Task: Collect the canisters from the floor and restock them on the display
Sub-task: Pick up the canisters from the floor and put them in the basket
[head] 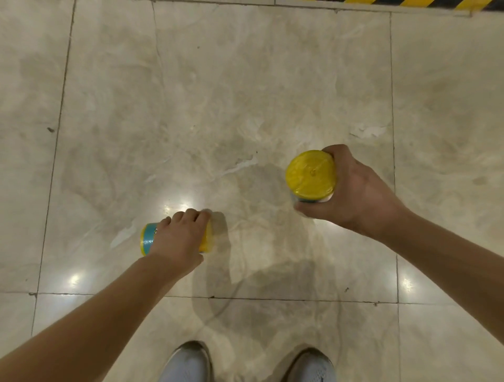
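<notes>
On your left, your left grip [178, 240] comes down over the lying canister [148, 240], which rests on its side on the floor [245, 95]. Its teal end pokes out past your knuckles and a yellow edge shows on the other side. Your fingers curl over the far side of the can, so the grip is closed round it, though it does not look lifted yet.

Further right and well apart, your right grip [360, 191] is wrapped round the held canister [311, 174]. It is upright, yellow lid facing up at you, and seems clear of the floor.

Your shoes [188, 362] are at the bottom edge. A striped hazard strip [409, 2] runs along the top right.

You appear to be in the collecting step, with the second can just being taken. Next, firm up the left grip so the round can does not roll away, lift it, then stand and turn to find the display, which is not in sight here.
</notes>
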### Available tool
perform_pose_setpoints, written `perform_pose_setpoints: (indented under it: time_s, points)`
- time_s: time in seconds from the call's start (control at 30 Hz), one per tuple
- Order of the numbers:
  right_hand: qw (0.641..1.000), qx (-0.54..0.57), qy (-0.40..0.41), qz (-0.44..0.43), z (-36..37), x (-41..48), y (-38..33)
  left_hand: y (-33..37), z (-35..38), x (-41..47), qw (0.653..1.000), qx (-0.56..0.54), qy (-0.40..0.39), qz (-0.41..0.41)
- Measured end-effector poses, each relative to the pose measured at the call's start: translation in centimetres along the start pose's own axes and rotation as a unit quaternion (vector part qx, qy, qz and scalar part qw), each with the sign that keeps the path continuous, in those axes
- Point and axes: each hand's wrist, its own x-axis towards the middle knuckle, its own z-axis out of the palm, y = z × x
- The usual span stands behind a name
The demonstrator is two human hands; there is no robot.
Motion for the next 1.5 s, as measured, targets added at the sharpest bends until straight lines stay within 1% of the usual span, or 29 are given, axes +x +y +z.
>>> perform_pose_setpoints:
  time_s: [0.07, 0.1, 0.17, 0.2, 0.23, 0.3, 0.33, 0.4, 0.5, 0.67, 0.9, 0.97, 1.13, 1.27, 1.37, 1.43, 1.5]
  points:
    - [0.999, 0.028, 0.019, -0.010, 0.1, -0.2, -0.3, -0.2, 0.5, 0.6, 1.000, 0.020, 0.012, 0.002]
    - [0.999, 0.038, 0.023, -0.014, 0.1, -0.4, -0.4, -0.4, 0.5, 0.7, 1.000, 0.010, 0.022, 0.002]
    - [0.998, 0.046, 0.026, -0.020, 0.0, -0.7, -0.8, -1.0, 0.1, 0.3, 0.997, -0.056, 0.056, -0.005]
    - [0.998, 0.046, 0.028, -0.021, -0.3, -1.0, -1.1, -1.3, -0.5, -0.2, 0.990, -0.114, 0.079, -0.013]
    - [0.998, 0.046, 0.028, -0.020, -0.7, -1.4, -1.6, -1.4, -1.3, -0.9, 0.978, -0.184, 0.100, -0.022]
    - [0.998, 0.052, 0.029, -0.024, -1.8, -2.6, -2.8, -1.7, -3.5, -2.9, 0.940, -0.311, 0.135, -0.040]
    - [0.998, 0.056, 0.032, -0.028, -2.6, -3.2, -3.6, -1.8, -4.9, -4.1, 0.922, -0.355, 0.149, -0.043]
    - [0.997, 0.064, 0.038, -0.037, -4.5, -4.7, -5.5, -1.6, -8.1, -6.9, 0.898, -0.402, 0.175, -0.034]
    - [0.995, 0.074, 0.051, -0.051, -8.7, -7.4, -8.4, -1.0, -14.0, -12.1, 0.885, -0.408, 0.225, -0.013]
    - [0.989, 0.093, 0.100, -0.054, -17.8, -12.9, -13.8, -0.5, -25.6, -22.0, 0.865, -0.423, 0.270, 0.001]
    - [0.976, 0.128, 0.153, -0.092, -35.5, -23.1, -23.8, 0.8, -43.2, -37.2, 0.846, -0.421, 0.323, 0.052]
    - [0.974, 0.132, 0.157, -0.092, -40.7, -26.4, -27.1, 1.2, -48.2, -41.5, 0.847, -0.410, 0.330, 0.077]
    - [0.959, 0.158, 0.189, -0.137, -52.2, -35.3, -35.7, 1.9, -59.5, -53.5, 0.830, -0.405, 0.362, 0.126]
    - [0.953, 0.158, 0.209, -0.153, -59.2, -41.7, -41.6, 2.3, -66.4, -62.4, 0.810, -0.409, 0.394, 0.144]
    - [0.947, 0.149, 0.228, -0.171, -62.9, -46.1, -45.0, 2.6, -70.2, -68.1, 0.791, -0.421, 0.410, 0.170]
    - [0.942, 0.141, 0.244, -0.182, -64.4, -48.2, -46.6, 2.8, -72.0, -71.1, 0.773, -0.424, 0.432, 0.189]
    - [0.934, 0.140, 0.262, -0.199, -65.7, -49.7, -48.1, 3.0, -73.2, -73.3, 0.746, -0.438, 0.458, 0.204]
